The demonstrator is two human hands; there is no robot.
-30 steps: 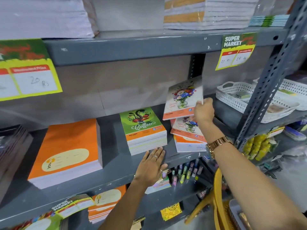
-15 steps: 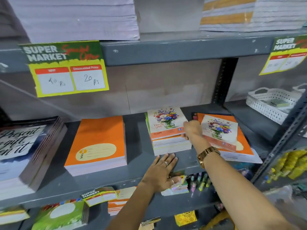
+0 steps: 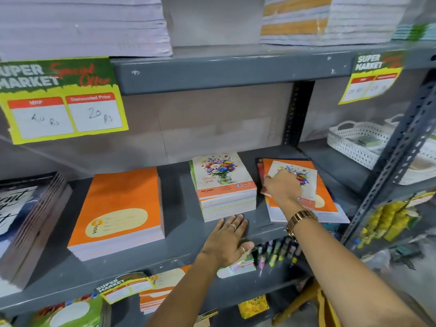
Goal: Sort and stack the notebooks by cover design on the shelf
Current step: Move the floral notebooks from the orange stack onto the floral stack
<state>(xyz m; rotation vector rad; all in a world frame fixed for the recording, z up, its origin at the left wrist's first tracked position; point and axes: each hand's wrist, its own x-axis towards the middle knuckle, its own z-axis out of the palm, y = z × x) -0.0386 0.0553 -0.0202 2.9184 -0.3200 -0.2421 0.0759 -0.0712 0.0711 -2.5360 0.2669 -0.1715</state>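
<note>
On the grey shelf a tall stack of orange notebooks lies at the left. In the middle stands a stack topped by a floral-cover notebook, with a green cover edge showing under it. At the right is a loose pile with an orange notebook below and a second floral notebook on top. My right hand lies on that floral notebook, fingers curled over its left edge. My left hand rests flat on the shelf in front of the middle stack, holding nothing.
Dark-covered books are stacked at the far left. A white basket sits beyond the slotted upright post. Paper reams fill the shelf above. Price tags hang from the edge. Pens and more notebooks lie on the shelf below.
My right hand set a floral notebook on the middle stack over the green cover, then moved right onto the floral notebook on the loose pile. The left hand stayed flat on the shelf.
</note>
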